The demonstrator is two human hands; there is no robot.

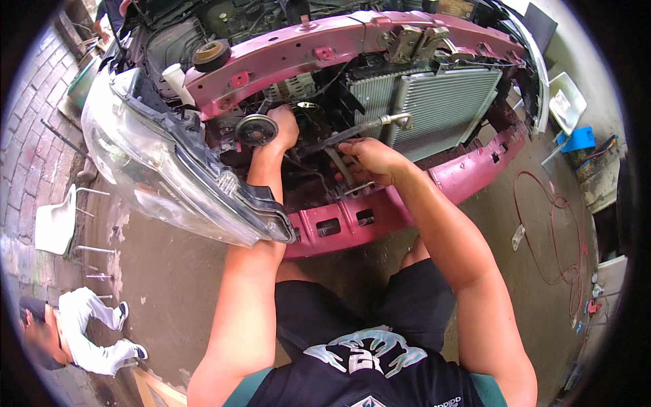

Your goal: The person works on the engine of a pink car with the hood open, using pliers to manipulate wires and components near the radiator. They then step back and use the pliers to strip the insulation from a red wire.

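Head view: the left hand (286, 127) reaches past the headlight (163, 173), its fingers hidden just behind the disc horn (257, 130), so I cannot tell their grip. The right hand (374, 159) curls just below the metal-tipped hose (349, 133), its pinch unclear. Horn and hose sit between the pink upper crossbeam (271, 57) and pink lower crossbeam (308, 229), the hose's tip before the finned condenser (444, 102).
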